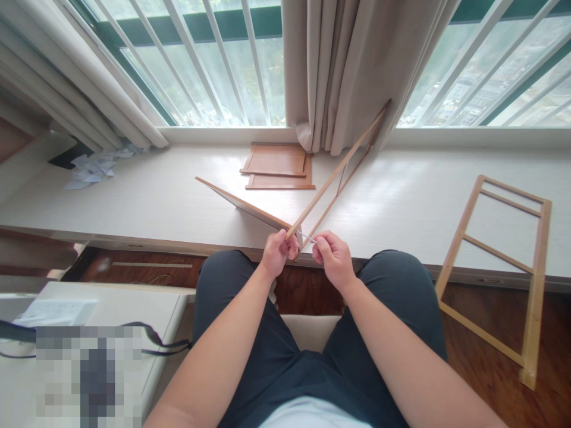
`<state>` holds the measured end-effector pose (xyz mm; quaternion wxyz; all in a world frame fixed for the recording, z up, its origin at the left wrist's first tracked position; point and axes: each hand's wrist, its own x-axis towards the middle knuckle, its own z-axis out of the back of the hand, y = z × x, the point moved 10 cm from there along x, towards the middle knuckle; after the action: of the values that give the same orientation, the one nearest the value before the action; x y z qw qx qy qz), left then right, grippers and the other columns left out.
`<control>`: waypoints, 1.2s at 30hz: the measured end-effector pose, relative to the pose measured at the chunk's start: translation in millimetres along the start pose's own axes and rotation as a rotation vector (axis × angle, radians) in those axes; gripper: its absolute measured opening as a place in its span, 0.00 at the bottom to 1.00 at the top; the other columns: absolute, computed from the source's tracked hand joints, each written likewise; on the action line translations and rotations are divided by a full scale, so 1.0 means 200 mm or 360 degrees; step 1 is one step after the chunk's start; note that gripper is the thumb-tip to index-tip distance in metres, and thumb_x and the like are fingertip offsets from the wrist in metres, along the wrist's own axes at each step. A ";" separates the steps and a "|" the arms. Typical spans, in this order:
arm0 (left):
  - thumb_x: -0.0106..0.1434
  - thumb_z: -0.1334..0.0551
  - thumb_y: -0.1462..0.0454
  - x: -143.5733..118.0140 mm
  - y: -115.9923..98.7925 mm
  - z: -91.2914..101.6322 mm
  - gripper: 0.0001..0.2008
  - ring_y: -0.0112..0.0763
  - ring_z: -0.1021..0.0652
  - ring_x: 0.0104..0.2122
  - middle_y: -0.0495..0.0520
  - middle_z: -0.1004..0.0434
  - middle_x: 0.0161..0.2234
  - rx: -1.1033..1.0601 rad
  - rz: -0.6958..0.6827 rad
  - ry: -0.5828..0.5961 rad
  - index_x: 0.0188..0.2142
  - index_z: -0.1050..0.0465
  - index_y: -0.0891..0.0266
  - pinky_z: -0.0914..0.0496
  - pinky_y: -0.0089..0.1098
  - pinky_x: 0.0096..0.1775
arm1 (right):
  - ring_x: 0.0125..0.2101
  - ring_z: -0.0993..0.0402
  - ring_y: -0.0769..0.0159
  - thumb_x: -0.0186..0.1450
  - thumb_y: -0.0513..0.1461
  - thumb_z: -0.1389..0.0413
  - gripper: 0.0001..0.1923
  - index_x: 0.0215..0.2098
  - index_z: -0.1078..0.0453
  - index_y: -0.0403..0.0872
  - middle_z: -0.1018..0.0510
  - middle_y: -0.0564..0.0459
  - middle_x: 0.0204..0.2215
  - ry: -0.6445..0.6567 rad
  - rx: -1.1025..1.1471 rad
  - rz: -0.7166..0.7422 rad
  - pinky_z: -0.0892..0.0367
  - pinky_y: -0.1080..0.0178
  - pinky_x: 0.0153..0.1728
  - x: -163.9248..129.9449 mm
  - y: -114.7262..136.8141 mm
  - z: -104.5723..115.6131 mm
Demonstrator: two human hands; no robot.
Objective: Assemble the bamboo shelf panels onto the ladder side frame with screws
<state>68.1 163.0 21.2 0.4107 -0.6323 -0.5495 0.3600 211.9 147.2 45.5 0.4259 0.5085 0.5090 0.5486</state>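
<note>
My left hand (pixel 279 252) is closed around the near end of a wooden frame (pixel 341 165), which stands on edge and reaches back toward the curtain. A flat wooden panel (pixel 243 206) meets the frame close to my left fingers and angles off to the left. In my right hand (pixel 331 255), thumb and fingers pinch a thin metal rod-like tool (pixel 307 237), probably a hex key. Its tip points left to the joint between frame and panel. The fingers hide the tool's other end, and any screw there is too small to make out.
Two wooden panels (pixel 279 160) lie overlapped on the white ledge (pixel 388 208). Another wooden frame (pixel 498 241) leans against the ledge's front edge at right. Paper scraps (pixel 91 168) lie at far left. A white table (pixel 156 309) with a black strap (pixel 156 337) stands at lower left.
</note>
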 end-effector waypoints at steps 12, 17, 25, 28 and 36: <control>0.63 0.41 0.39 0.00 0.00 0.00 0.31 0.25 0.35 0.15 0.48 0.37 0.13 0.0021 0.0013 -0.0005 0.21 0.28 0.64 0.42 0.30 0.22 | 0.19 0.34 0.68 0.73 0.52 0.48 0.18 0.34 0.28 0.48 0.28 0.57 0.20 -0.0001 -0.0017 -0.0014 0.37 0.65 0.22 0.00 0.00 0.00; 0.63 0.41 0.40 0.00 0.00 0.00 0.31 0.25 0.35 0.15 0.49 0.37 0.13 -0.0005 0.0008 0.0006 0.21 0.28 0.64 0.42 0.30 0.22 | 0.19 0.34 0.68 0.73 0.52 0.48 0.18 0.34 0.28 0.48 0.28 0.57 0.20 0.0000 -0.0011 -0.0008 0.38 0.65 0.22 0.00 0.00 0.00; 0.63 0.41 0.39 0.00 0.00 0.00 0.31 0.26 0.35 0.15 0.49 0.37 0.13 0.0024 0.0002 -0.0001 0.21 0.28 0.64 0.42 0.30 0.22 | 0.19 0.34 0.69 0.74 0.51 0.48 0.18 0.35 0.27 0.48 0.28 0.57 0.20 0.0005 0.0020 -0.0001 0.38 0.66 0.23 0.00 0.00 0.00; 0.63 0.41 0.40 0.00 0.00 0.00 0.31 0.25 0.35 0.15 0.49 0.37 0.13 0.0003 -0.0003 0.0008 0.21 0.28 0.64 0.42 0.30 0.22 | 0.19 0.34 0.69 0.74 0.51 0.48 0.18 0.35 0.27 0.47 0.28 0.57 0.20 0.0010 0.0027 -0.0001 0.38 0.66 0.23 0.00 0.00 -0.01; 0.64 0.40 0.41 0.01 0.01 0.00 0.30 0.25 0.35 0.15 0.49 0.36 0.13 -0.0032 -0.0015 0.0023 0.21 0.27 0.65 0.41 0.29 0.22 | 0.19 0.34 0.69 0.74 0.51 0.48 0.20 0.34 0.26 0.47 0.28 0.57 0.20 0.0006 0.0010 -0.0013 0.38 0.66 0.22 0.00 0.00 -0.01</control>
<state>68.6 164.4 20.1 0.4101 -0.6364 -0.5530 0.3479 210.5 147.0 44.8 0.4256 0.5068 0.5136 0.5462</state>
